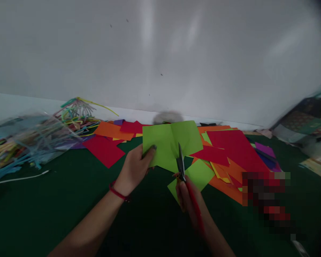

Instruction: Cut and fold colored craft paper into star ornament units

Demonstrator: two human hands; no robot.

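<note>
A light green sheet of paper (pixel 160 141) with a crease down its middle is held up in front of me. My left hand (pixel 137 162) pinches its lower left part, thumb on top. In my right hand (pixel 188 196) is a pair of scissors (pixel 182 171) with red handles and dark blades. The blades point up and meet the sheet's lower edge near the crease, where a slit shows. Below the scissors another green paper (pixel 203 175) lies on the dark green table (pixel 82 203), partly hidden by my right hand.
Red paper (pixel 107 150) and orange paper (pixel 112 131) lie at left. A larger pile of red sheets (pixel 238 146) is at right. Far left, a clear plastic bag (pixel 50 132) holds colourful pipe cleaners. A pale wall (pixel 160 53) rises behind. A pixelated patch covers the lower right.
</note>
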